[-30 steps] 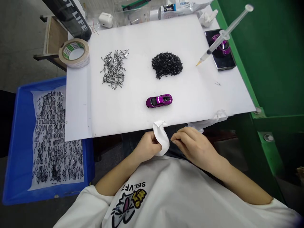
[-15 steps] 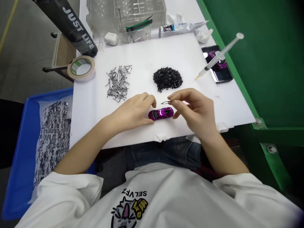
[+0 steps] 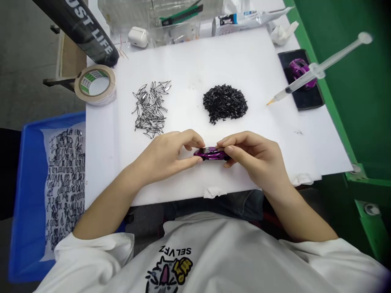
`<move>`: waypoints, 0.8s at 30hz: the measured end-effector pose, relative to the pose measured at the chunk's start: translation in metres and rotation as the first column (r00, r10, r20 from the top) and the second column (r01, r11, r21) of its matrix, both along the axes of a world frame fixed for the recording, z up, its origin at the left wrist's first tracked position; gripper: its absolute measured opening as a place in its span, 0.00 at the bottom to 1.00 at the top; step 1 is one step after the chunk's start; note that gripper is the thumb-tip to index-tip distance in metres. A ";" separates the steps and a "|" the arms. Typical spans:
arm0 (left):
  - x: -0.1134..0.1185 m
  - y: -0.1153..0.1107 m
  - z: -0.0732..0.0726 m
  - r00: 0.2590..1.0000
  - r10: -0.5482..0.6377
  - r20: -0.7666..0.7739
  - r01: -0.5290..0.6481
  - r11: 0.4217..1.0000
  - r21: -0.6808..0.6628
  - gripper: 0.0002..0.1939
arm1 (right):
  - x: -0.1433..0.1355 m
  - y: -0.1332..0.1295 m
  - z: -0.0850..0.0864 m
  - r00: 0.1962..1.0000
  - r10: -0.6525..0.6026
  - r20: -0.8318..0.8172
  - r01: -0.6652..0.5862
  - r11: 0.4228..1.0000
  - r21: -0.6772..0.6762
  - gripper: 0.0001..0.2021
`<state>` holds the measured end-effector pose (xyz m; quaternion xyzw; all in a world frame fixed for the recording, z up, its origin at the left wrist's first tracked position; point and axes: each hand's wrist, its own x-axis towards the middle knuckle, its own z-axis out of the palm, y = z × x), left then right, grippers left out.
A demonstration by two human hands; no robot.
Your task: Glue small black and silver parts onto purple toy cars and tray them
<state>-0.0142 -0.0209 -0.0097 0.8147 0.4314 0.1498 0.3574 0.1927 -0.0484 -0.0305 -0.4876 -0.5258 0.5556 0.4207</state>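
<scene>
A small purple toy car is tilted onto its side just above the white board, its flank towards me. My left hand grips one end of the car between thumb and fingers. At the other end, my right hand pinches a thin, dark-rimmed clear window piece against the car's upper side; the fingertips hide most of it. Similar dark-rimmed clear pieces lie loosely heaped beyond my left hand. A pile of tiny black glossy parts sits beyond my right hand.
A syringe with an orange tip rests across a phone at the right. Tape, a black "JUST LIFE" cylinder, a white case and a green-black cutter line the left and back. A blue bin stands at left.
My right hand has brought the window piece down onto the car. The car has turned from roof-up to side-up in my left hand. The camera view has shifted slightly.
</scene>
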 end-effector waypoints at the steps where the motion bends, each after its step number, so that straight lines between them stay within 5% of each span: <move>1: 0.002 -0.001 -0.001 0.998 0.015 0.054 -0.016 1.000 0.010 0.08 | 0.000 0.000 0.000 1.000 -0.006 0.003 0.006 1.000 0.004 0.04; 7: 0.017 -0.011 -0.004 0.918 0.151 0.368 -0.203 0.974 0.105 0.03 | -0.001 0.001 0.002 0.999 -0.023 0.024 0.023 0.999 0.031 0.04; 15: 0.023 -0.016 -0.004 0.907 0.233 0.351 -0.300 0.942 0.148 0.03 | -0.001 -0.001 0.004 0.999 -0.023 0.028 0.023 1.000 0.015 0.04; 24: 0.017 -0.015 0.000 0.969 0.181 0.167 -0.200 0.974 0.106 0.06 | -0.003 -0.001 0.000 0.996 -0.040 -0.076 0.040 0.999 -0.004 0.04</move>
